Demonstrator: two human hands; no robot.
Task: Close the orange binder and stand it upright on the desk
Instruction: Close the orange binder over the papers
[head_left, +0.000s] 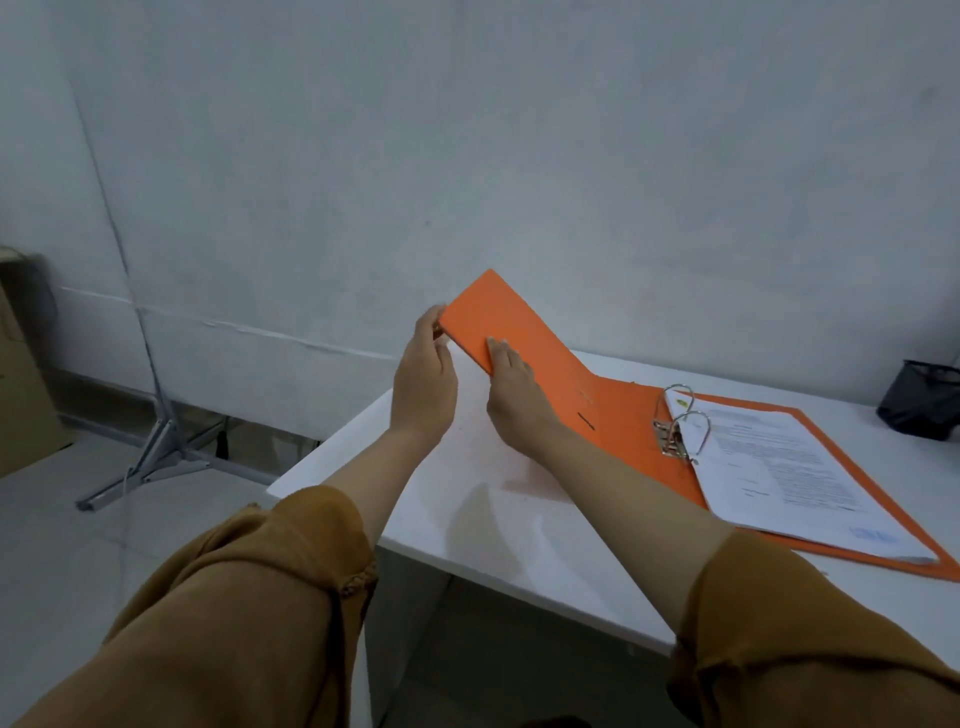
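Now half open: orange binder (623, 426) flat on the desk (467, 525), back board and papers (779, 467) well to the right of the fingers, front cover (493, 317) lifted and tilted up between both hands. Left hand (423, 382) curled closed on the cover's far left edge, fingertips (434, 325) pinching it. Right hand (511, 387) just beside, fingers (498, 349) laid nearly straight on the cover's inner face, thumb hidden, so no telling whether gripping or merely resting. Likely trouble: rings (685, 415) standing closed and high to the right of the fingers, so a fast swing may slam the cover against them or crease the loose upper sheets. Also, with hold only at one end of the cover, possible twist in the board and a slide of the whole binder towards the desk's near edge. Later, when stood upright, risk of toppling from the weight of paper, perhaps towards the mesh cup (919, 400) far right.
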